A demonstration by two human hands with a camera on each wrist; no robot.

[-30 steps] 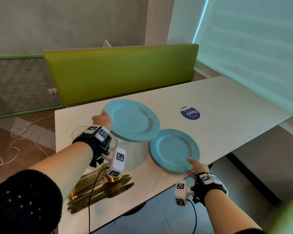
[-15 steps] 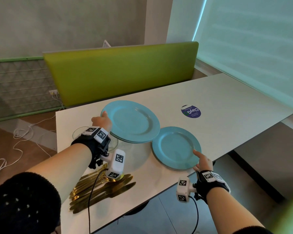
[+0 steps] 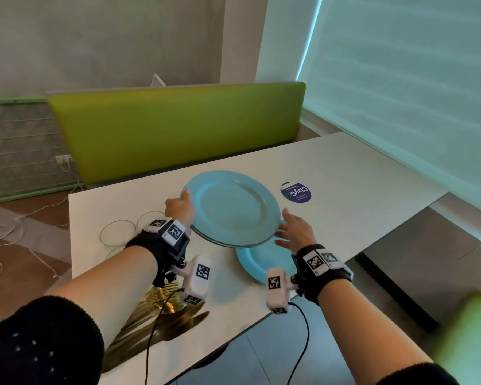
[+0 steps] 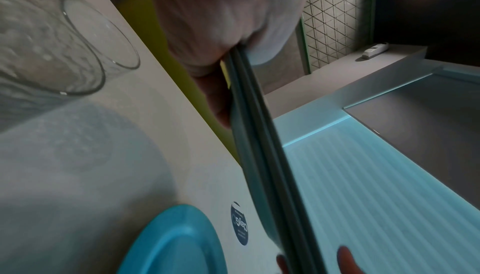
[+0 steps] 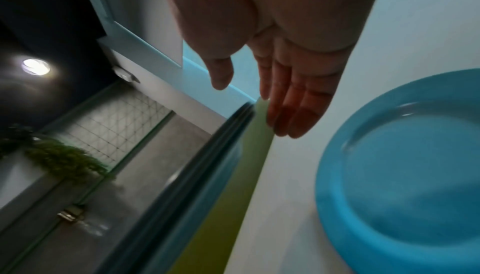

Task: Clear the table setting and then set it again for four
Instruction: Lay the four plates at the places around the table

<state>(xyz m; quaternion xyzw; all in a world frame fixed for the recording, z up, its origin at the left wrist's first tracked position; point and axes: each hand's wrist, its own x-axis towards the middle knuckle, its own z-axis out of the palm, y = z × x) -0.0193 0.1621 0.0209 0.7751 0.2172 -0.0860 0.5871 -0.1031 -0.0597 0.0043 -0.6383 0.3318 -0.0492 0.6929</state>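
My left hand grips the left rim of a stack of blue plates, lifted off the white table and tilted; its edge runs between thumb and fingers. My right hand is open, fingers straight, just at the stack's right rim, with its fingers below the edge. A single blue plate lies flat on the table under the stack's near side, also seen large in the right wrist view.
Clear glasses stand at the table's left. Gold cutlery lies by the near edge under my left forearm. A round purple sticker marks the tabletop. A green bench back stands behind the table.
The left hand has lifted the plate stack off the table. The right hand has let go of the single plate's near rim and moved up to the stack's right edge.
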